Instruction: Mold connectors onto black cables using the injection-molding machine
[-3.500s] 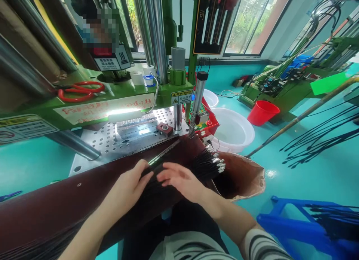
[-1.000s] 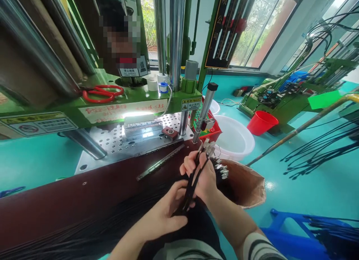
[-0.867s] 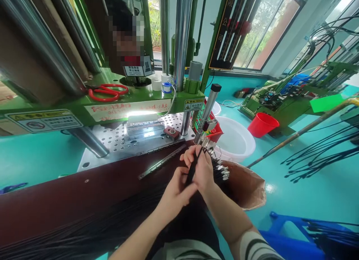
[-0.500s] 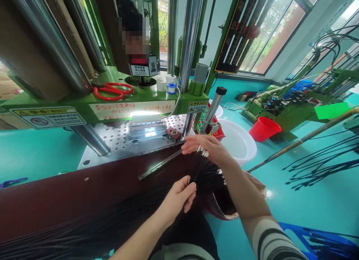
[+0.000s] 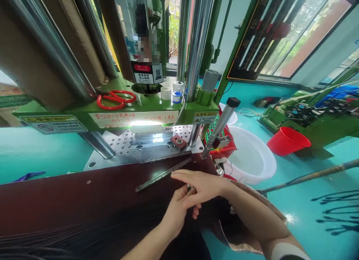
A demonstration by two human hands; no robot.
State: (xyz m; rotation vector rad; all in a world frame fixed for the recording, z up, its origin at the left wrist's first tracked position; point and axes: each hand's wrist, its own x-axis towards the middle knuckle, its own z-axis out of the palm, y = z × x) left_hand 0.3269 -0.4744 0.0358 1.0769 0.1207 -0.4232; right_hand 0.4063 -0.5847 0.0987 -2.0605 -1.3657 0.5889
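Observation:
My left hand (image 5: 176, 211) is closed around a small bundle of black cables, whose shiny metal ends (image 5: 189, 186) poke up above the fist. Over it lies my right hand (image 5: 207, 187), palm down with fingers stretched out flat, touching or nearly touching those ends. Its palm and part of the bundle are hidden. Just beyond the hands, a slotted metal strip (image 5: 161, 176) lies slanted on the dark red tabletop (image 5: 112, 189). A second strip (image 5: 168, 157) rests along the table's far edge. Many loose black cables (image 5: 70, 230) spread over the near left side.
Ahead stands a green press (image 5: 151, 104) with steel columns and a perforated plate (image 5: 123, 142). Red-handled scissors (image 5: 116, 99) and tape rolls (image 5: 176, 96) sit on it. A white tub (image 5: 269, 166), red bucket (image 5: 288, 140) and an open sack (image 5: 244, 230) are at right.
My right hand has come down and left onto the top of my left fist. The cable ends now show lower, close to the left fingers. The view has shifted somewhat.

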